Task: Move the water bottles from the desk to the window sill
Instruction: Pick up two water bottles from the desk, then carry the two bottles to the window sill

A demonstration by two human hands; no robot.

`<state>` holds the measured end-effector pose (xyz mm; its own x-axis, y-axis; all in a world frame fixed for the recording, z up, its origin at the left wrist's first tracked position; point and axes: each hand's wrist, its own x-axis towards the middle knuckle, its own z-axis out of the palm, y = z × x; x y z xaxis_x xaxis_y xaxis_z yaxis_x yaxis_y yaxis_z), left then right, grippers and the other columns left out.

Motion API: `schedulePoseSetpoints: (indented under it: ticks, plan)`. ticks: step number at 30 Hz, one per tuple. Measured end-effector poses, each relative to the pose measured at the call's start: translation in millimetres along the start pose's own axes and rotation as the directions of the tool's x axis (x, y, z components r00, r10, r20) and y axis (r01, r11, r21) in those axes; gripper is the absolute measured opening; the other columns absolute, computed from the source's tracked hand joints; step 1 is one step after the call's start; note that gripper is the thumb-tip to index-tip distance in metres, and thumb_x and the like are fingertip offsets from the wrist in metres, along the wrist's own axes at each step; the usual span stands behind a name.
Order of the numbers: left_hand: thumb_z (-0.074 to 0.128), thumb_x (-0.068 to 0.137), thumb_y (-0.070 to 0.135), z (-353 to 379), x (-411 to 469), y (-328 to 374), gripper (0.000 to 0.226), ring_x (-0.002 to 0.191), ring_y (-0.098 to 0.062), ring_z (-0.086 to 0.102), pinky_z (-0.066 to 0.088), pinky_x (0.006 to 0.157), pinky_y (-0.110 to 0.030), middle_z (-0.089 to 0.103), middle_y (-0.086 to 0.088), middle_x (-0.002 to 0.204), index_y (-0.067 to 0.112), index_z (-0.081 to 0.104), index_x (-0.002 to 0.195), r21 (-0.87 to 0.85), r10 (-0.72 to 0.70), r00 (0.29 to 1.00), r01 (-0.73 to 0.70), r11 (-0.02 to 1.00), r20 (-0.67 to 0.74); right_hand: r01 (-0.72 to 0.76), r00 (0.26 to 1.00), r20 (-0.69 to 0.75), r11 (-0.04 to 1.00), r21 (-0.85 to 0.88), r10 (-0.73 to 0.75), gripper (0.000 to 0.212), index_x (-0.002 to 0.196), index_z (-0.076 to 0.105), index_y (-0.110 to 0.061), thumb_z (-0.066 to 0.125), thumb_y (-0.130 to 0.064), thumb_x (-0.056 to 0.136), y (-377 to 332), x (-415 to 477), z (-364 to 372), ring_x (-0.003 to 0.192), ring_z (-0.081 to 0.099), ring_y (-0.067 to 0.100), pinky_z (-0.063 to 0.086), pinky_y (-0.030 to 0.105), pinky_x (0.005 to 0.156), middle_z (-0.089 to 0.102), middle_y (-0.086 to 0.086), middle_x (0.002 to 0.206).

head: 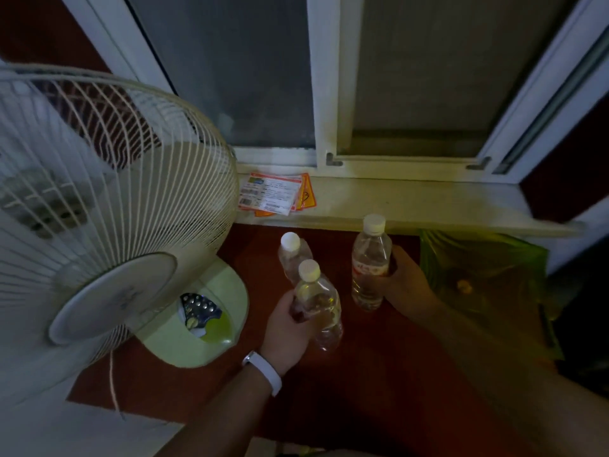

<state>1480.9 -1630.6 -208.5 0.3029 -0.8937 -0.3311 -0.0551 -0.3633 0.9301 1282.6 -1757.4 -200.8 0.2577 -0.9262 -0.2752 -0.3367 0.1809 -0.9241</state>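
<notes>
My left hand (286,331) grips two clear plastic water bottles with white caps, the nearer bottle (318,308) in front and the farther bottle (291,255) behind it. My right hand (405,282) holds a third clear bottle (369,262) with a red label, upright. All three bottles hover just below and in front of the pale window sill (412,202), which runs under the white-framed window (326,94). A white band sits on my left wrist.
A large white standing fan (108,206) with a pale green base (204,324) fills the left side. Orange and white printed cards (275,196) lie on the sill's left end. A green plastic bag (484,278) sits at the right below the sill.
</notes>
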Motion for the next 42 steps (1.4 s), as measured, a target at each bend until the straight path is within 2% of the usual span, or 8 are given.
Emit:
schedulePoseSetpoints:
  ticks: [3, 8, 14, 19, 23, 31, 38, 42]
  plan:
    - [0.082, 0.073, 0.003, -6.5, 1.8, 7.2, 0.042, 0.093, -0.007, 0.07, 0.052, 0.074, -0.016, 0.076, 0.004, 0.098, 0.02, 0.065, 0.107, 0.013, 0.057, 0.996, -0.058, 0.998, 0.066, 0.012, 0.998, -0.069, 0.999, 0.031, -0.01, 0.058, 0.118, 0.055, -0.023, 0.087, -0.018, 0.07, -10.8, -20.4, -0.2, 0.092, 0.066, 0.002, 0.053, 0.024, 0.076, 0.068, -0.01, 0.106]
    - [0.083, 0.076, 0.018, -20.9, 3.8, 20.6, 0.052, 0.105, -0.005, 0.067, 0.056, 0.081, -0.023, 0.072, 0.01, 0.113, 0.03, 0.061, 0.122, -0.017, 0.115, 0.968, -0.114, 0.993, 0.224, 0.015, 0.969, -0.249, 0.996, 0.085, 0.007, 0.055, 0.115, 0.061, -0.019, 0.089, -0.017, 0.068, -21.0, -57.2, 6.9, 0.094, 0.071, 0.017, 0.059, 0.041, 0.083, 0.074, 0.001, 0.104]
    - [0.08, 0.065, 0.045, -23.1, 10.4, 31.9, 0.064, 0.107, -0.007, 0.066, 0.056, 0.087, -0.033, 0.071, 0.009, 0.115, 0.038, 0.059, 0.125, -0.014, 0.203, 0.915, -0.211, 0.977, 0.348, 0.012, 0.881, -0.472, 0.994, 0.109, 0.041, 0.042, 0.104, 0.061, -0.024, 0.085, -0.01, 0.072, -29.3, -115.1, 13.8, 0.077, 0.067, -0.004, 0.049, 0.009, 0.063, 0.072, -0.006, 0.092]
    - [0.082, 0.064, 0.03, 4.1, 1.3, 39.9, 0.05, 0.096, -0.012, 0.071, 0.057, 0.076, -0.026, 0.075, 0.002, 0.103, 0.024, 0.067, 0.111, -0.067, 0.235, 0.852, -0.231, 0.971, 0.468, -0.021, 0.787, -0.608, 0.991, 0.135, 0.1, 0.045, 0.106, 0.059, -0.032, 0.085, -0.019, 0.071, -22.3, -174.9, 9.8, 0.088, 0.067, 0.002, 0.051, 0.02, 0.075, 0.071, -0.008, 0.099]
    - [0.08, 0.071, 0.019, 36.5, -25.1, 44.0, 0.052, 0.1, -0.01, 0.07, 0.055, 0.077, -0.023, 0.074, 0.003, 0.109, 0.02, 0.064, 0.12, -0.088, 0.225, 0.764, -0.217, 0.972, 0.605, -0.061, 0.712, -0.685, 0.986, 0.157, 0.153, 0.052, 0.116, 0.055, -0.031, 0.085, -0.027, 0.073, -14.8, -231.2, 0.6, 0.095, 0.065, 0.004, 0.052, 0.023, 0.079, 0.068, -0.011, 0.106]
    - [0.08, 0.077, 0.009, 118.1, -113.7, 53.1, 0.036, 0.092, -0.008, 0.071, 0.054, 0.07, -0.019, 0.076, 0.009, 0.098, 0.029, 0.069, 0.104, -0.066, 0.223, 0.566, -0.285, 0.956, 0.794, -0.071, 0.5, -0.829, 0.966, 0.248, 0.25, 0.056, 0.122, 0.049, -0.032, 0.081, -0.028, 0.077, 11.9, -358.9, -23.2, 0.096, 0.062, 0.003, 0.047, 0.017, 0.072, 0.064, -0.013, 0.108]
    - [0.077, 0.08, 0.01, 195.0, -226.3, 48.4, 0.035, 0.092, -0.013, 0.072, 0.056, 0.072, -0.025, 0.075, 0.001, 0.102, 0.021, 0.067, 0.112, -0.049, 0.181, 0.433, -0.299, 0.953, 0.883, 0.019, 0.339, -0.886, 0.939, 0.343, 0.316, 0.056, 0.124, 0.051, -0.026, 0.08, -0.018, 0.077, 50.4, -499.0, -48.6, 0.104, 0.063, 0.012, 0.054, 0.037, 0.089, 0.065, -0.009, 0.112]
    - [0.075, 0.082, 0.011, 237.3, -306.3, 38.5, 0.034, 0.092, -0.01, 0.072, 0.056, 0.071, -0.023, 0.074, 0.003, 0.103, 0.023, 0.066, 0.113, -0.055, 0.175, 0.313, -0.358, 0.932, 0.934, 0.061, 0.233, -0.915, 0.934, 0.351, 0.329, 0.05, 0.117, 0.053, -0.029, 0.08, -0.016, 0.078, 75.9, -586.5, -65.8, 0.094, 0.065, 0.003, 0.053, 0.021, 0.075, 0.066, -0.012, 0.106]
